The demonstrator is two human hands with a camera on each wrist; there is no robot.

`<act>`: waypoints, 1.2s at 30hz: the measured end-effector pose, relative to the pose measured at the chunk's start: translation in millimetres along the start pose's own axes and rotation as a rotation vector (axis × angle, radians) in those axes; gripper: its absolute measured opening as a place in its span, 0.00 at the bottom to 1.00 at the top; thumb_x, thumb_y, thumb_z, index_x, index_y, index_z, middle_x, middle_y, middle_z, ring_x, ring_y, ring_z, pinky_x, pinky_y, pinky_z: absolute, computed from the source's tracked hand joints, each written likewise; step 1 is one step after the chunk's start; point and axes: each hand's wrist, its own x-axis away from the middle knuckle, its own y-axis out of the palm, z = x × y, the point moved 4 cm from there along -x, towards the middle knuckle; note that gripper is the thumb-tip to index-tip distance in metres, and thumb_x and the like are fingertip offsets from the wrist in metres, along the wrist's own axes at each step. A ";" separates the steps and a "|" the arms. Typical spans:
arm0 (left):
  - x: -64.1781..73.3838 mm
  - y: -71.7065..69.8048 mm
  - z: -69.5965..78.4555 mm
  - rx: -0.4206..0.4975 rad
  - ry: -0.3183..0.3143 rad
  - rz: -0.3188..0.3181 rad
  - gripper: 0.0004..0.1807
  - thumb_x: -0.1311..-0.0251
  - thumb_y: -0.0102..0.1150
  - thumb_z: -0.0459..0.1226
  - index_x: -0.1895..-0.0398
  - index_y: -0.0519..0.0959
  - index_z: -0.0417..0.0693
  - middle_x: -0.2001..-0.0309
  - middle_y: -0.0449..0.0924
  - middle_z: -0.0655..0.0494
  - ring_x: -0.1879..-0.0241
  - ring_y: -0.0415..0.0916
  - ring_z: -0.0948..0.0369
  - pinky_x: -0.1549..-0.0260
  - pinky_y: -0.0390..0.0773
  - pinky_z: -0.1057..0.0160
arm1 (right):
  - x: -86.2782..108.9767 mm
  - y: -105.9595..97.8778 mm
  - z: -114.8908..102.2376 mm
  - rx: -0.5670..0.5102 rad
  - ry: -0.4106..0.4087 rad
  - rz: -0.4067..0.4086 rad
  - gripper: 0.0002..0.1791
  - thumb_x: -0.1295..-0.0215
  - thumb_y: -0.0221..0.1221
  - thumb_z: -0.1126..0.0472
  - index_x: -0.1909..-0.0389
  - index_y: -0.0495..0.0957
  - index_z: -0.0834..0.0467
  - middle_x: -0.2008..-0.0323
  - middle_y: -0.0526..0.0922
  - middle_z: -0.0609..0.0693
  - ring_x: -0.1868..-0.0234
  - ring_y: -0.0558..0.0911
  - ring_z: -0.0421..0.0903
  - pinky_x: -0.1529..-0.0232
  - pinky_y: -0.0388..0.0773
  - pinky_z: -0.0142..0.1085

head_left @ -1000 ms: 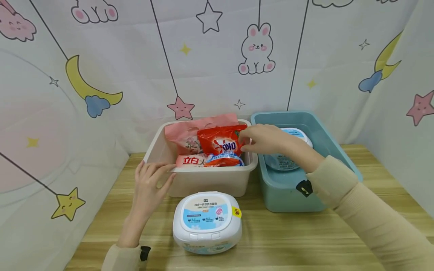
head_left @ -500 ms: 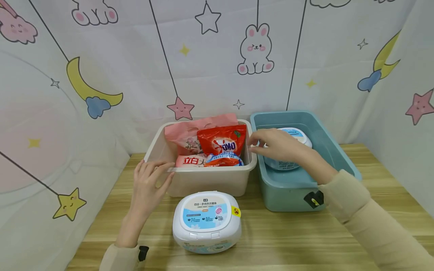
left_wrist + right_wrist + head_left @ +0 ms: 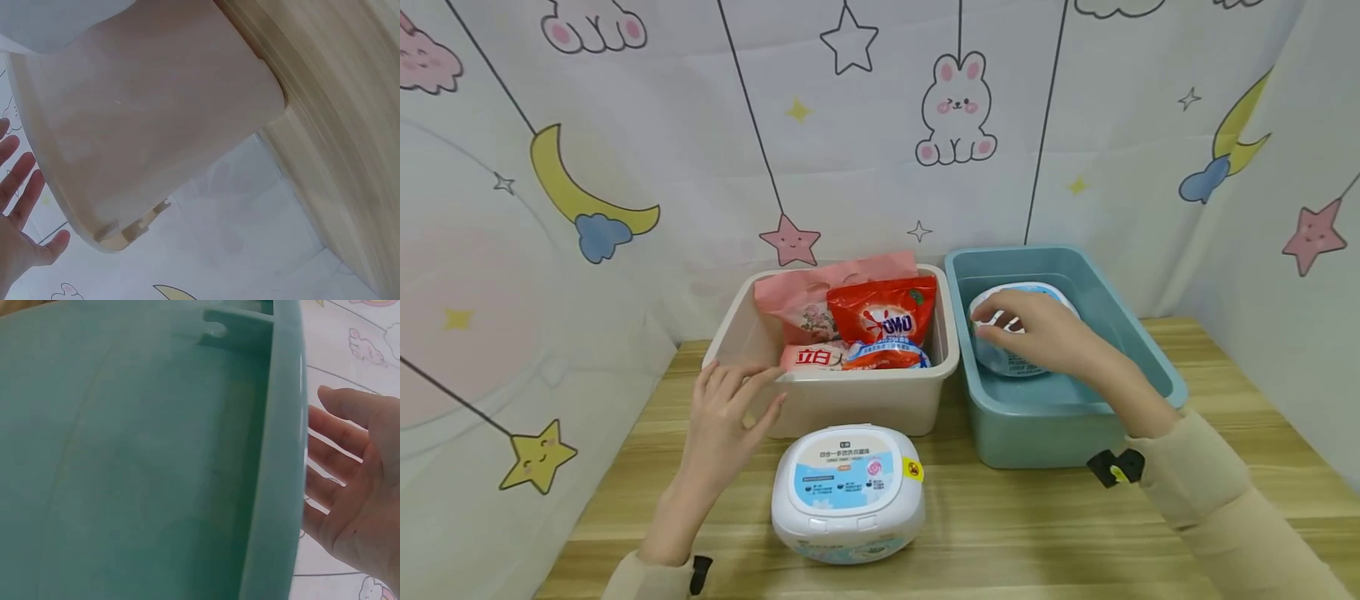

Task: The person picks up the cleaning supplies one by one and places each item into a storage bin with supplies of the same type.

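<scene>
My left hand (image 3: 722, 427) is at the front left corner of the cream bin (image 3: 865, 404), fingers loosely bent beside its rim. In the left wrist view those fingers (image 3: 24, 199) spread next to the rim, gripping nothing. My right hand (image 3: 1048, 332) hovers over the blue-green bin (image 3: 1048, 437), fingers slightly bent with nothing in them. Under it, partly covered, a white lidded tub (image 3: 1013, 364) lies in that bin. Inside the cream bin are a red OMO detergent bag (image 3: 886, 302), a pink bag (image 3: 842, 277), a pink packet with red characters (image 3: 811, 357) and an orange-and-blue packet (image 3: 887, 357).
A second white lidded tub (image 3: 850, 508) with a blue label stands on the wooden table (image 3: 1022, 533) in front of the cream bin. The two bins stand side by side against a curtain (image 3: 865, 150) printed with rabbits, stars and moons.
My right hand has left the OMO bag's right edge and moved right, over the blue-green bin. The left hand stays by the cream bin's rim. The view has shifted slightly.
</scene>
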 end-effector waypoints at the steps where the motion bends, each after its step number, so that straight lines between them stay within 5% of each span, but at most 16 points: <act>1: -0.1 -0.4 0.9 -0.004 0.004 -0.004 0.20 0.57 0.72 0.30 0.55 0.83 0.46 0.58 0.82 0.47 0.55 0.74 0.47 0.42 0.61 0.33 | 1.9 -0.5 0.3 -0.008 -0.003 0.007 0.12 0.32 0.57 0.56 0.51 0.78 0.56 0.53 0.83 0.50 0.56 0.82 0.45 0.51 0.80 0.45; 14: -4.7 -1.5 12.4 -0.031 0.049 -0.085 0.21 0.56 0.72 0.32 0.54 0.82 0.47 0.56 0.81 0.48 0.54 0.75 0.48 0.40 0.60 0.34 | 24.4 -3.4 8.4 -0.058 0.035 0.087 0.13 0.31 0.56 0.55 0.49 0.79 0.54 0.51 0.83 0.51 0.55 0.82 0.45 0.51 0.80 0.45; 22: -5.1 -1.4 19.6 -0.010 0.079 -0.142 0.23 0.57 0.72 0.33 0.52 0.81 0.49 0.54 0.80 0.49 0.53 0.75 0.49 0.40 0.59 0.37 | 42.1 -6.4 12.5 -0.067 -0.007 0.280 0.11 0.32 0.58 0.60 0.51 0.79 0.54 0.53 0.83 0.50 0.58 0.83 0.43 0.58 0.79 0.27; 27: -3.6 -2.5 23.8 -0.020 0.094 -0.162 0.23 0.56 0.71 0.35 0.52 0.81 0.48 0.53 0.80 0.49 0.53 0.76 0.49 0.41 0.61 0.35 | 51.4 -7.3 14.0 -0.073 -0.029 0.359 0.11 0.33 0.58 0.63 0.51 0.80 0.56 0.53 0.83 0.51 0.58 0.78 0.28 0.60 0.76 0.21; 36: -1.3 -2.0 30.2 -0.030 0.061 -0.262 0.18 0.40 0.60 0.46 0.48 0.79 0.52 0.50 0.79 0.52 0.48 0.74 0.52 0.38 0.60 0.38 | 64.1 -4.9 17.1 -0.120 -0.103 0.493 0.14 0.39 0.60 0.72 0.53 0.81 0.59 0.56 0.83 0.50 0.59 0.74 0.21 0.57 0.71 0.14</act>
